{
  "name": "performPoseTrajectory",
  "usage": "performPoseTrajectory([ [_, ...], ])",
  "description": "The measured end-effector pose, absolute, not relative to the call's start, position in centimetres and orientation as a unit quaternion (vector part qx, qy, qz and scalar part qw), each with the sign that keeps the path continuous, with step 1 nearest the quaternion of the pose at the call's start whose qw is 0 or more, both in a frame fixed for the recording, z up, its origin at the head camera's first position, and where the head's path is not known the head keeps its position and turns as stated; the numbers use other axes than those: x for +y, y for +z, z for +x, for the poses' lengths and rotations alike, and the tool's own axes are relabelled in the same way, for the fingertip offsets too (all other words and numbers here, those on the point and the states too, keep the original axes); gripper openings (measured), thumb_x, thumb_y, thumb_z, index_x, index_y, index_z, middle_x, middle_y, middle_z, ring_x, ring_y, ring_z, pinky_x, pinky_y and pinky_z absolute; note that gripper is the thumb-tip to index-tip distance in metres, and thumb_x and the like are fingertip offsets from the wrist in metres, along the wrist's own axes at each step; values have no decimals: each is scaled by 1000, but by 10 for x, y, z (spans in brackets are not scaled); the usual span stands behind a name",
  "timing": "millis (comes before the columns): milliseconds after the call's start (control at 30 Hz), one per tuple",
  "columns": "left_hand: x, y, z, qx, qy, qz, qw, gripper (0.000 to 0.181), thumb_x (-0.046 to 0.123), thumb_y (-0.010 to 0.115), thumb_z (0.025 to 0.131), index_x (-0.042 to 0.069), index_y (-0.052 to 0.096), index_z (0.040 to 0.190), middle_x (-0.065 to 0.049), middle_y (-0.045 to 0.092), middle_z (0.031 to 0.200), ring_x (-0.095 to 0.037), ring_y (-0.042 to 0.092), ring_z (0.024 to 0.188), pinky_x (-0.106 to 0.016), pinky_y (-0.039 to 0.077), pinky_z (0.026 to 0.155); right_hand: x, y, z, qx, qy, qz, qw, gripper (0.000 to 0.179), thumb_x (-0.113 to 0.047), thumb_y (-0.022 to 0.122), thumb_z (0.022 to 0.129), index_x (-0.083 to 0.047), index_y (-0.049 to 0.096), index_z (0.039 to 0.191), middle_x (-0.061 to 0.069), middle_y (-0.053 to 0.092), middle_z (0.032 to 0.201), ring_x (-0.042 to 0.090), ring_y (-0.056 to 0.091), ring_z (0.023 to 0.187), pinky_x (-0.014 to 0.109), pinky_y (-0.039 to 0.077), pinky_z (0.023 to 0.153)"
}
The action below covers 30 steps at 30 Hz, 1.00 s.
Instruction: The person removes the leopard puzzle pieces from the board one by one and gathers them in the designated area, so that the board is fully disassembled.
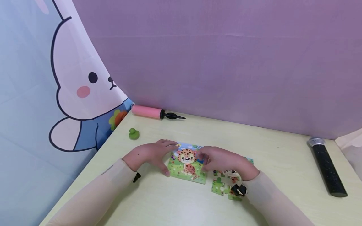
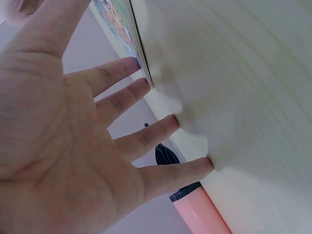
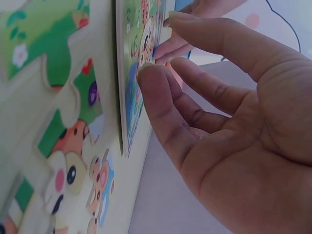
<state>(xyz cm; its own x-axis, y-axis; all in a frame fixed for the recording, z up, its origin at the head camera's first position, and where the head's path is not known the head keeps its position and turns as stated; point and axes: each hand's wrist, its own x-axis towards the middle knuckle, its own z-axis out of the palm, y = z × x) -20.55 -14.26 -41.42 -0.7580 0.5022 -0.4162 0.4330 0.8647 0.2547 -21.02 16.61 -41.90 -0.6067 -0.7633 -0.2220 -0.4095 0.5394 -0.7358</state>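
A square puzzle board (image 1: 176, 172) with a spotted cartoon leopard on grass lies flat on the table. My left hand (image 1: 155, 153) spreads around its left side, fingertips right at the edge; in the left wrist view the fingers (image 2: 158, 129) are straight and apart. Over the board's right part hovers my right hand (image 1: 222, 160), fingers loosely bent and nothing between thumb and fingertips in the right wrist view. Loose puzzle pieces (image 1: 217, 187) with matching leopard parts lie right of the board, partly hidden under the right wrist.
A pink hand pump (image 1: 147, 111) with a black nozzle lies along the back edge. Nearer, at the left, sits a small green duck (image 1: 134, 134). A black microphone (image 1: 328, 169) lies far right. A purple cloth wall (image 1: 215, 62) rises behind the table.
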Motion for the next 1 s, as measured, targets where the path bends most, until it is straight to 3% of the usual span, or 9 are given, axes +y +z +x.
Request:
performPoseTrajectory([
  [133,-143,-415,-206,935,65,251,240,117,59,92,77,27,31,170,2,21,181,-33,18,168,-62,37,129,161,-422,-212,838,-323,-349,267,49,-11,82,93,-4,63,138,8,67,123,17,66,104,26,59,86],
  [533,-142,-412,-206,935,69,248,245,117,60,91,77,26,30,170,1,20,181,-34,17,168,-64,36,129,151,-424,-213,845,-302,-344,276,40,-13,85,90,-12,69,127,3,69,118,19,64,105,30,56,90],
  [800,-141,-410,-204,934,72,248,248,116,59,92,78,25,30,170,1,20,181,-34,17,168,-64,37,129,146,-428,-211,852,-270,-343,289,52,-16,91,85,-12,68,132,0,64,120,17,59,109,36,55,99],
  [1000,-141,-410,-205,934,67,249,247,116,60,91,78,25,30,170,0,20,181,-34,17,168,-63,37,129,143,-429,-210,854,-264,-346,284,50,-15,90,85,-13,67,129,2,60,116,20,53,105,34,52,91],
])
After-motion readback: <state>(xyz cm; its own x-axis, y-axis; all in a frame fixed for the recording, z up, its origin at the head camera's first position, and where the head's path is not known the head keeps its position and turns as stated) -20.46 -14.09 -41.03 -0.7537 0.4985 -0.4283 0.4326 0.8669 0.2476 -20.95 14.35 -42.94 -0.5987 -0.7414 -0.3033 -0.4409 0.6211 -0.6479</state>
